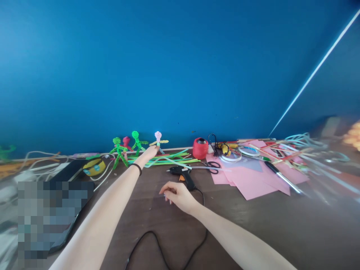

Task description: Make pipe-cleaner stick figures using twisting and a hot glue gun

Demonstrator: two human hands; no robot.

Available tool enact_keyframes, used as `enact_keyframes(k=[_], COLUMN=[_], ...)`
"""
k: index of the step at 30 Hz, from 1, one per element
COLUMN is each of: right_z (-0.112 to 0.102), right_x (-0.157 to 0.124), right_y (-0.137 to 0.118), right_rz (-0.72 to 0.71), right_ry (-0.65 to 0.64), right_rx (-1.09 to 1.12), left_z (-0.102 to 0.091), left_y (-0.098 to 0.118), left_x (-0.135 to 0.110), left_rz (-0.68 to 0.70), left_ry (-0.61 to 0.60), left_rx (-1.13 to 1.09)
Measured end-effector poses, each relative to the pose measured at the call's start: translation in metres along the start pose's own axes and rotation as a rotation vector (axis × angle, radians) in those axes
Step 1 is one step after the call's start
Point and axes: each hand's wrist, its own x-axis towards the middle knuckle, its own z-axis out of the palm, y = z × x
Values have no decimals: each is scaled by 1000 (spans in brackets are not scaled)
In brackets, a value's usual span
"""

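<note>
My left hand (149, 153) is stretched far forward across the brown table (157, 221), its fingertips at the foot of a pipe-cleaner figure with a pale pink head (158, 141) that stands by the blue wall. Whether the fingers grip the figure is hidden. A black band circles that wrist. My right hand (177, 195) rests on the table with fingers curled downward, empty, just in front of a black glue gun (182, 173). Two green figures (119, 150) and a pink one (126, 142) stand to the left of the pale one.
Green pipe cleaners (168, 159) lie behind the glue gun. A red spool of thread (200, 148), scissors (212, 167), tape rolls (249, 150), pink paper sheets (250, 180), a pen (281, 176) and straws crowd the right. The gun's cord (157, 243) loops near me.
</note>
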Motion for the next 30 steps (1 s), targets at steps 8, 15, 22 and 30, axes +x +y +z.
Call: enact_keyframes(k=[8,15,22,30], right_z=[0,1,2,4], right_x=[-1,-1,-3,-6], right_y=[-1,1,-1,-1], right_rz=[12,14,-2,-20], right_ry=[-8,-19,-20,-18], right_rx=[27,53,24,-26], left_z=[-3,-20,-5,34], left_y=[8,25,15,-22], left_x=[-12,-52,-150,-196], left_rz=[-15,2,261,315], left_ry=[-55,-8,65,74], left_rx=[227,398,430,378])
